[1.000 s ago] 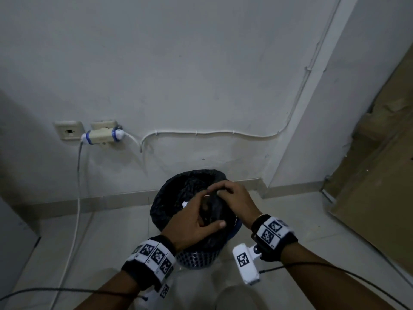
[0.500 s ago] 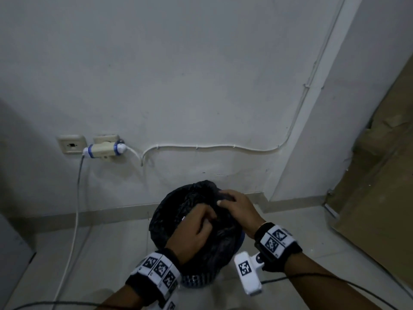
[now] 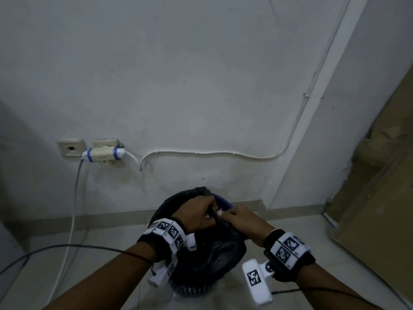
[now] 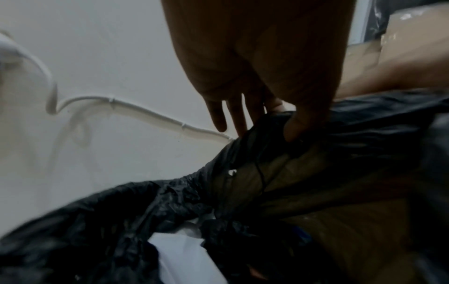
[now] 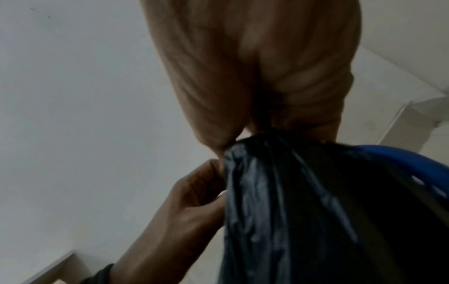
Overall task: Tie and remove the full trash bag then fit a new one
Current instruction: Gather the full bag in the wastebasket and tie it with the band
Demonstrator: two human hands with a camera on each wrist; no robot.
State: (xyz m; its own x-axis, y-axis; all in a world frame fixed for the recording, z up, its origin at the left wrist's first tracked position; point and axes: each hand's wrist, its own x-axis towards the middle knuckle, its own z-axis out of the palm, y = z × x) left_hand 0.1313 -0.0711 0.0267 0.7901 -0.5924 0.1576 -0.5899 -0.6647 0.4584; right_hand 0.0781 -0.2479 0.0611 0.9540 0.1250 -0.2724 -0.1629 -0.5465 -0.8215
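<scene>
Head view shows the left hand (image 3: 197,214) and right hand (image 3: 242,220) both pinching the black trash bag (image 3: 214,253) top between them, still tying; next, I think, pull the knot tight.

Left hand (image 3: 196,217) and right hand (image 3: 244,222): both bare, forearms unsleeved. Behind the fingers, each wrist carries a black wristband (image 3: 290,250) faced with white panels bearing square black-and-white coded markers; a matching band (image 3: 166,234) sits on the left wrist. Below each band, on the side away from the fingers, hangs a white block-shaped camera housing (image 3: 257,281) with its own coded marker, and a thin dark cable (image 3: 67,248) trails back from each wrist along the forearm.
</scene>
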